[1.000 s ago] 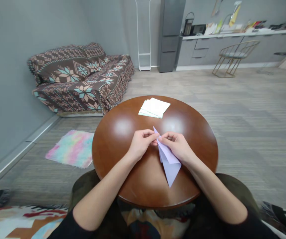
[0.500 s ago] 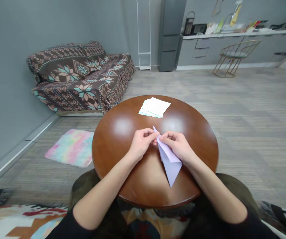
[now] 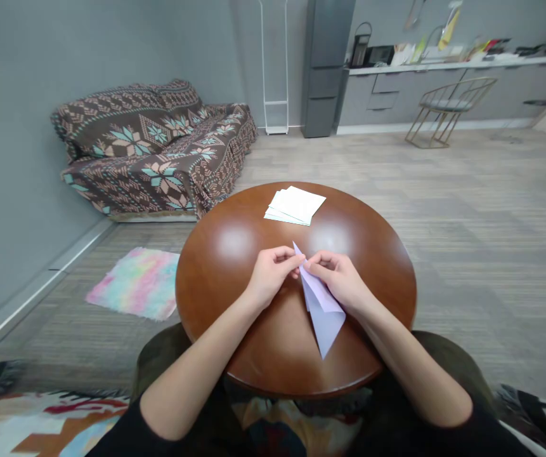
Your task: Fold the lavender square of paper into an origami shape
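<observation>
Both hands pinch one sheet of light purple folded paper (image 3: 325, 317) above the round brown table. My left hand (image 3: 273, 270) grips its upper left edge near the pointed tip, between thumb and fingers. Close beside it, my right hand (image 3: 337, 273) pinches the upper right edge, thumb on top. The paper narrows to a point at the top and flares below, with a loose flap on the right and a long point hanging toward me. The fingers hide part of the folds. Beyond the hands lies a stack of pale paper sheets (image 3: 297, 204), slightly fanned.
The round wooden table (image 3: 225, 304) stands close against my legs. A patterned covered sofa (image 3: 158, 152) is at the back left, with a fluffy pastel rug (image 3: 137, 282) before it. A gold wire chair (image 3: 448, 105) stands by the kitchen counter (image 3: 444, 66).
The lower point of the purple paper has swung slightly to the left. Both hands keep nearly the same place and grip.
</observation>
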Motion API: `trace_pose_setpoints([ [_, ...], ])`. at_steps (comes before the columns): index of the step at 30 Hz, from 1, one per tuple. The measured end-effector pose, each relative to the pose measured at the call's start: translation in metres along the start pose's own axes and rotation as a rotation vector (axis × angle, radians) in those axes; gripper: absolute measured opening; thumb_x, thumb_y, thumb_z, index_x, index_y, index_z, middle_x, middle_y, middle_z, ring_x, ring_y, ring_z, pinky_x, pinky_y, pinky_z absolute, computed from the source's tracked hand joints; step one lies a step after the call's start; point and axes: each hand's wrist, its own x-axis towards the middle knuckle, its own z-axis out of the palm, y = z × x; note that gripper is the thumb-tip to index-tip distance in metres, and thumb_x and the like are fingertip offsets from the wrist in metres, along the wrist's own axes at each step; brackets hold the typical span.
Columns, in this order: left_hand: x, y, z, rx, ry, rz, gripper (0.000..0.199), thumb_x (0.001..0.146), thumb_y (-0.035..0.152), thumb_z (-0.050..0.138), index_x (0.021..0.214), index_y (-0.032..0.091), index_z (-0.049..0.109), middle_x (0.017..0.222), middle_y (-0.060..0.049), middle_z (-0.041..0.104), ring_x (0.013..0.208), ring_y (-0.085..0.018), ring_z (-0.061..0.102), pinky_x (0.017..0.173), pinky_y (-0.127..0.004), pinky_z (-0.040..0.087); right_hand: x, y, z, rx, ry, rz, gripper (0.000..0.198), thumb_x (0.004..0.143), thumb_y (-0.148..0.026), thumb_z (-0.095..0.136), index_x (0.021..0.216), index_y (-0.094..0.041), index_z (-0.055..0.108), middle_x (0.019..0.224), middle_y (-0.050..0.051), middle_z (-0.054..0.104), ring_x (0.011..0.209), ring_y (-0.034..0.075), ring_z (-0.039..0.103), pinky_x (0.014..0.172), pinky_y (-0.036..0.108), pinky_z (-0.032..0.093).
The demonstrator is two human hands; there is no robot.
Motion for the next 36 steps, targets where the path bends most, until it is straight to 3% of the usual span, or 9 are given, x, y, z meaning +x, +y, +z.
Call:
trace_pose_setpoints([
  [17,0.002,0.01,-0.005,-0.276,0.104,-0.054,0.02,0.071,0.026,0.084,0.065,0.012,0.07,0.07,-0.001,0.058,0.063,-0.006,0.047,0.06,-0.022,0.039,-0.001,0.0,0.002,-0.09,-0.032,-0.078,0.024,0.079,-0.039,0.071,0.069,-0.018,0.064,0.062,-0.003,0.055,0.056,0.011,0.042,0.055,0.027,0.03],
  [23,0.01,0.017,-0.024,-0.42,0.345,0.035,0.022,0.065,0.024,0.087,0.069,0.013,0.068,0.07,0.002,0.057,0.06,-0.004,0.048,0.054,-0.017,0.037,-0.004,-0.001,0.003,-0.083,-0.019,-0.014,0.026,0.076,-0.039,0.073,0.064,-0.019,0.062,0.061,-0.003,0.056,0.055,0.012,0.043,0.055,0.027,0.031],
  [25,0.009,0.018,-0.023,-0.391,0.296,0.009,0.023,0.066,0.026,0.087,0.072,0.013,0.069,0.073,0.001,0.059,0.062,-0.005,0.051,0.056,-0.018,0.039,-0.003,0.0,0.003,-0.052,0.0,-0.015,0.026,0.075,-0.04,0.074,0.065,-0.019,0.062,0.062,-0.002,0.058,0.056,0.012,0.045,0.055,0.027,0.031],
  [30,0.0,0.014,-0.008,-0.18,-0.003,-0.049,0.023,0.077,0.035,0.081,0.076,0.013,0.074,0.068,-0.002,0.062,0.063,-0.009,0.054,0.059,-0.021,0.043,-0.002,-0.001,0.002,0.0,0.038,-0.018,0.026,0.073,-0.041,0.076,0.068,-0.018,0.065,0.063,-0.002,0.059,0.057,0.011,0.045,0.055,0.027,0.031],
  [36,0.0,0.011,-0.008,-0.046,0.026,-0.024,0.021,0.075,0.034,0.082,0.072,0.015,0.073,0.066,-0.002,0.066,0.06,-0.011,0.057,0.06,-0.024,0.046,-0.004,-0.002,0.003,-0.009,0.015,0.025,0.026,0.074,-0.043,0.076,0.074,-0.017,0.07,0.068,0.0,0.064,0.059,0.012,0.047,0.056,0.027,0.034],
])
